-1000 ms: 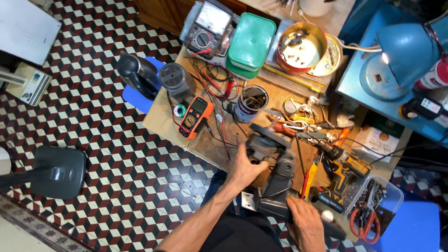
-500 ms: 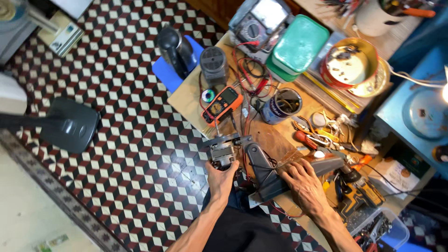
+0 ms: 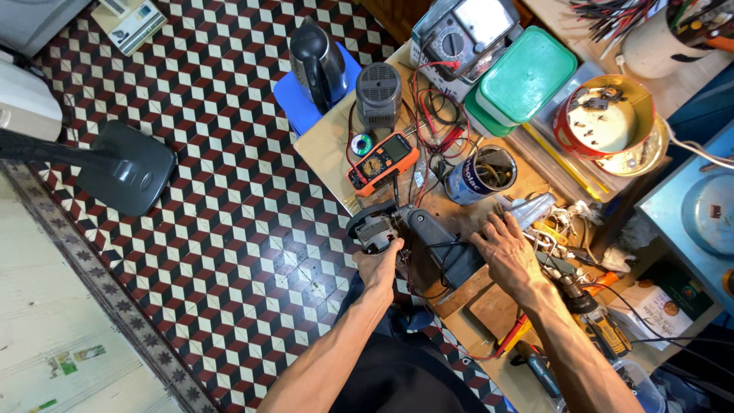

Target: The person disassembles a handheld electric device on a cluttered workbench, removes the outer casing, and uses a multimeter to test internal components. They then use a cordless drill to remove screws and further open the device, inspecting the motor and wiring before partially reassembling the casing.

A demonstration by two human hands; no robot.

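Grey power tool (image 3: 440, 245) lies on the wooden counter (image 3: 329, 145) just below the orange meter (image 3: 382, 160), my left fingers (image 3: 380, 264) curled around its round motor end while my right fingers (image 3: 506, 252) rest spread on its body.

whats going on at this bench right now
A person works on a dark power tool lying on a cluttered wooden workbench. The left hand grips the tool's round motor end at the bench edge; the right hand rests flat on its body. An orange multimeter and a can of parts sit just beyond.
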